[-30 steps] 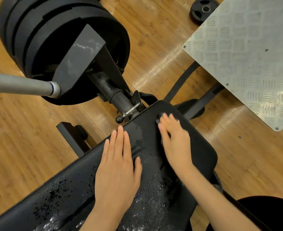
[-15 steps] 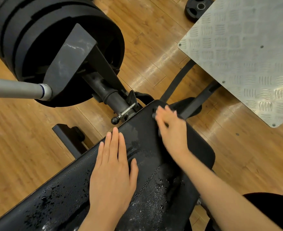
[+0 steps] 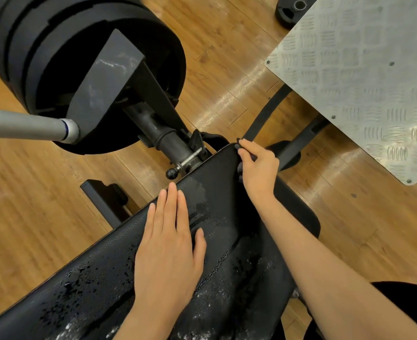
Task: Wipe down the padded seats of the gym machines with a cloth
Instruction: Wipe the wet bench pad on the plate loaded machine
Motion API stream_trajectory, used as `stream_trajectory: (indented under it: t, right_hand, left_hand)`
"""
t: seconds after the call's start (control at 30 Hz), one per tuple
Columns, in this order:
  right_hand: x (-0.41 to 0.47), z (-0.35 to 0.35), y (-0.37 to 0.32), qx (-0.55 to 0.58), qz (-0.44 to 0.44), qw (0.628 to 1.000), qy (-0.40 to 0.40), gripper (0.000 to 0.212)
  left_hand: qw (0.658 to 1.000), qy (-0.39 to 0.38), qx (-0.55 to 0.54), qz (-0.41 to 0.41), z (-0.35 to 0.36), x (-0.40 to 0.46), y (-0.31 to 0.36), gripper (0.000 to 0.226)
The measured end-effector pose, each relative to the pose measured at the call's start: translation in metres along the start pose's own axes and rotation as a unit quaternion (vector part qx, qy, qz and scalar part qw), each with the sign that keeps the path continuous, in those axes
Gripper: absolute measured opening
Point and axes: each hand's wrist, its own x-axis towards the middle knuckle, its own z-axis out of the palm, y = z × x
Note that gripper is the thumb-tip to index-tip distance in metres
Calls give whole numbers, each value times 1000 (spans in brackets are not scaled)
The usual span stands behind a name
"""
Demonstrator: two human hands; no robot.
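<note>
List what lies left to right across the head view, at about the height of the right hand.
Grey bar → black-knobbed adjustment pin → right hand holding a dark cloth at the padded seat end → checker-plate footplate.

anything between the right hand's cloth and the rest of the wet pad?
Yes: the left hand lies flat on the padded seat, over its wet middle. The right hand holds the dark cloth at the far corner.

The right hand (image 3: 257,168) has slid the dark cloth (image 3: 239,168) up to the seat's (image 3: 227,217) far corner.
</note>
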Motion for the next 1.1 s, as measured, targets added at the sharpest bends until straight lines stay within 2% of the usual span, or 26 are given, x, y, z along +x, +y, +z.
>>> stream_trajectory:
  t: [0.1, 0.2, 0.33, 0.4, 0.47, 0.53, 0.6, 0.67, 0.73, 0.77, 0.87, 0.93, 0.97, 1.03, 1.07, 1.1]
  right_hand:
    - [-68, -29, 11, -67, -116, 990, -52, 29]
    - [-63, -38, 17, -112, -157, 979, -72, 27]
    - [1, -4, -2, -79, -24, 997, 6, 26]
    - [-27, -9, 2, -82, -61, 995, -22, 26]
    - [-78, -33, 14, -88, -125, 984, -87, 31]
    - [-95, -48, 20, -90, -141, 979, -120, 34]
    - [-61, -36, 17, -93, -138, 981, -102, 32]
    - [-20, -12, 7, -98, -81, 991, -47, 31]
    - [-17, 6, -7, -108, -45, 993, -23, 30]
    - [-35, 8, -11, -117, -76, 990, -35, 29]
    - [-98, -6, -7, -107, -218, 958, -154, 33]
    - [-77, -13, -4, -116, -246, 945, -180, 32]
    - [-57, -10, -8, -111, -217, 956, -162, 30]
    - [-28, 6, -20, -102, -101, 985, -96, 27]
    - [-33, 17, -29, -121, -80, 987, -68, 25]
    - [-50, 28, -37, -140, -100, 982, -71, 21]
  left_hand:
    - [1000, 2, -8, 3, 0, -2, 0, 70]
    - [1000, 1, -10, 3, 0, -2, 0, 70]
    - [1000, 6, -1, 4, 2, 0, 0, 71]
    - [1000, 5, -1, 2, 3, -1, 0, 71]
    - [1000, 6, -5, 3, 2, -1, 0, 71]
    - [1000, 12, -7, 0, 2, -2, 0, 71]
    - [1000, 13, -5, 0, 2, -1, 1, 71]
    - [1000, 14, 0, -2, 2, -1, 1, 70]
    - [1000, 19, 6, -2, 3, 0, 0, 70]
    - [1000, 19, 7, -1, 4, 1, 0, 70]
    - [1000, 21, -3, 2, 3, -2, -2, 70]
    - [1000, 17, 3, -2, -2, -4, -2, 70]
    - [1000, 15, 8, -6, -4, -7, -4, 71]
    - [1000, 19, 17, -16, -6, -16, -10, 73]
    - [999, 19, 19, -20, -7, -20, -13, 74]
    - [999, 16, 20, -23, -7, -25, -17, 74]
